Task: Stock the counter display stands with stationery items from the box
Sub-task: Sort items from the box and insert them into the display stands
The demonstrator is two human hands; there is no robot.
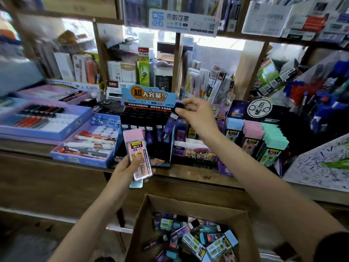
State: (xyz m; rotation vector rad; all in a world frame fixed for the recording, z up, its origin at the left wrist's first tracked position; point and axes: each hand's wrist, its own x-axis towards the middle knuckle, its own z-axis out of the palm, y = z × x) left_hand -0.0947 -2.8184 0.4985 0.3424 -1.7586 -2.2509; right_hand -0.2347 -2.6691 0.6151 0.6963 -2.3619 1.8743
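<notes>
Purple case (169, 127) below right hand (196, 113)

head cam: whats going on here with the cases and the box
A person is restocking a shop counter. Their left hand holds a pink refill case, with a pale blue case under it. The fingers of the right hand pinch a dark-capped case by the top right of the black display stand, not yet slotted in. The cardboard box below holds many loose cases.
</notes>
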